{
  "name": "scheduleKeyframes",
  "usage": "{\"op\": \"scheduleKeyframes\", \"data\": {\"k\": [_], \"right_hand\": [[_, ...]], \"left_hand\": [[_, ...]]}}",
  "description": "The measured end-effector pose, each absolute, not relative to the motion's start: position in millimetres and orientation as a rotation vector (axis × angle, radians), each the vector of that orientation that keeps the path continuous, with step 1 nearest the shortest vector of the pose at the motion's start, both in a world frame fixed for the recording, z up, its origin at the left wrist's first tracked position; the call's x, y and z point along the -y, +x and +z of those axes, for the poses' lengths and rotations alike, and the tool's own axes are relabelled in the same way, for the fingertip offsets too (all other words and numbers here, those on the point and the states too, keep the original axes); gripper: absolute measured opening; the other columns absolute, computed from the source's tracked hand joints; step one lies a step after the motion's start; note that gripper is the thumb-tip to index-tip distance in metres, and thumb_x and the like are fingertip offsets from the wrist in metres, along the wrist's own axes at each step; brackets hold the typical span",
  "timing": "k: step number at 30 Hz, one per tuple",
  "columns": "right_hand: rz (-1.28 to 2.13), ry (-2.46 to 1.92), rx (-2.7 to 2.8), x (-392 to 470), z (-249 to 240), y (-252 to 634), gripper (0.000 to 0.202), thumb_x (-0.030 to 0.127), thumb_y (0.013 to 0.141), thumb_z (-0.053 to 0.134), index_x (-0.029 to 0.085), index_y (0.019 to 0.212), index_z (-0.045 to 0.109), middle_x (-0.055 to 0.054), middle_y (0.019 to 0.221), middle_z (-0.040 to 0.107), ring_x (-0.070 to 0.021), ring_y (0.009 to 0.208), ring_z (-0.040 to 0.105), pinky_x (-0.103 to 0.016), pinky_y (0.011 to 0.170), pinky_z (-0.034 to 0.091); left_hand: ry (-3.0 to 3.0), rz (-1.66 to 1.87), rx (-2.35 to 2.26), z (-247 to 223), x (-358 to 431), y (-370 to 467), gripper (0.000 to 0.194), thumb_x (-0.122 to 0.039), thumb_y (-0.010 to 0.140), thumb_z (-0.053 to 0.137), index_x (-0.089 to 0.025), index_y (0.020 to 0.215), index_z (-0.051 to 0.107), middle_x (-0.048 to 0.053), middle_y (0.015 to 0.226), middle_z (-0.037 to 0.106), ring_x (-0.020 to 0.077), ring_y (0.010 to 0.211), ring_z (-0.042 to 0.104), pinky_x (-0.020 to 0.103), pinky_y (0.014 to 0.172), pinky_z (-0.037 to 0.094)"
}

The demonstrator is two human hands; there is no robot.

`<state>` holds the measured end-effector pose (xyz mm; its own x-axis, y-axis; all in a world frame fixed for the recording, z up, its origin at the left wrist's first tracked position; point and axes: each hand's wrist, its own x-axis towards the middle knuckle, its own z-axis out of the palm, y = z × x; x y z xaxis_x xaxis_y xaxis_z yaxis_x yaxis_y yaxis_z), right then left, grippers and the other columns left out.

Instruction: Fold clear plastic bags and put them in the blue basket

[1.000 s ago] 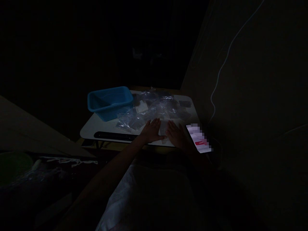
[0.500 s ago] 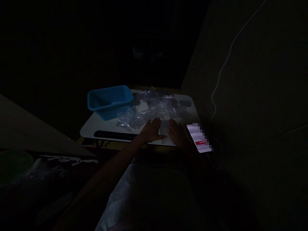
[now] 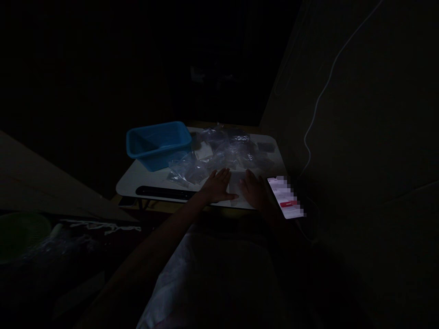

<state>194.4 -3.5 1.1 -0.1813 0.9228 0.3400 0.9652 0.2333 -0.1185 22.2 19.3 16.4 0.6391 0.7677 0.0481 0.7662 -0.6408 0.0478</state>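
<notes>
A thin, pale, see-through sheet (image 3: 236,183), perhaps a flat plastic bag, lies at the table's front edge. My left hand (image 3: 218,186) rests flat along its left side, fingers stretched forward and thumb pointing right across its lower part. On the other side my right hand (image 3: 255,191) lies low at the sheet's right edge, fingers extended; deep shadow blurs their detail. Neither hand visibly grips anything. Just beyond the fingers spreads a heap of crumpled clear plastic bags (image 3: 226,153), with a white folded piece (image 3: 204,151) among them.
A blue plastic basin (image 3: 159,157) stands at the left of the white table (image 3: 128,180). A black slot (image 3: 164,192) runs along the front edge. A lit phone (image 3: 286,198) sits right of my right hand. A white cable (image 3: 317,103) hangs by the wall. The room is very dark.
My right hand has shifted slightly right and turned, its fingers showing less spread. The left hand stays flat in place. The whole view has moved very slightly.
</notes>
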Motion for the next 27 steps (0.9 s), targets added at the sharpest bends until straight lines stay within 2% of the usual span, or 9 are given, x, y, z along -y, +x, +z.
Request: {"op": "scheduleKeyframes", "data": {"k": [3, 8, 13, 20, 27], "right_hand": [[-0.164, -1.765, 2.101, 2.1, 0.3, 195.9, 0.056, 0.036, 0.09, 0.022, -0.002, 0.128, 0.034, -0.025, 0.131, 0.041, -0.0283, 0.122, 0.039, -0.045, 0.099, 0.027], [-0.081, -1.578, 2.283, -1.1, 3.9, 191.6, 0.051, 0.032, 0.09, 0.021, 0.006, 0.134, 0.027, -0.015, 0.138, 0.036, -0.0208, 0.128, 0.031, -0.043, 0.104, 0.018], [-0.052, -1.537, 2.414, -2.1, 8.4, 183.6, 0.05, 0.033, 0.09, 0.021, 0.008, 0.134, 0.029, -0.016, 0.141, 0.029, -0.0205, 0.13, 0.026, -0.045, 0.104, 0.015], [-0.122, -1.678, 2.215, -2.2, 3.9, 185.3, 0.047, 0.033, 0.091, 0.023, 0.009, 0.127, 0.04, -0.019, 0.135, 0.039, -0.0233, 0.122, 0.041, -0.047, 0.102, 0.02], [-0.22, -1.813, 2.048, -3.5, 1.6, 189.3, 0.048, 0.032, 0.089, 0.026, 0.001, 0.121, 0.044, -0.024, 0.128, 0.044, -0.0289, 0.117, 0.044, -0.047, 0.099, 0.023]], "left_hand": [[2.826, 0.093, -1.324, 15.8, -19.9, 22.2, 0.089, -0.069, 0.075, 0.028, -0.005, 0.136, 0.023, 0.018, 0.143, 0.018, 0.0261, 0.133, 0.015, 0.042, 0.106, 0.01], [2.833, 0.1, -1.321, 13.1, -22.8, 22.5, 0.09, -0.069, 0.075, 0.028, -0.004, 0.135, 0.024, 0.018, 0.143, 0.02, 0.0271, 0.133, 0.016, 0.044, 0.106, 0.011], [2.844, 0.119, -1.315, 14.0, -21.9, 21.8, 0.087, -0.067, 0.076, 0.03, -0.006, 0.136, 0.023, 0.017, 0.143, 0.021, 0.0273, 0.133, 0.016, 0.044, 0.106, 0.012], [2.829, 0.086, -1.328, 18.5, -18.6, 22.5, 0.087, -0.067, 0.075, 0.032, -0.005, 0.136, 0.024, 0.018, 0.143, 0.02, 0.0283, 0.132, 0.017, 0.043, 0.106, 0.012], [2.831, 0.095, -1.333, 16.5, -18.3, 22.3, 0.088, -0.068, 0.075, 0.03, -0.005, 0.136, 0.023, 0.018, 0.143, 0.02, 0.0272, 0.133, 0.016, 0.042, 0.106, 0.011]]}}
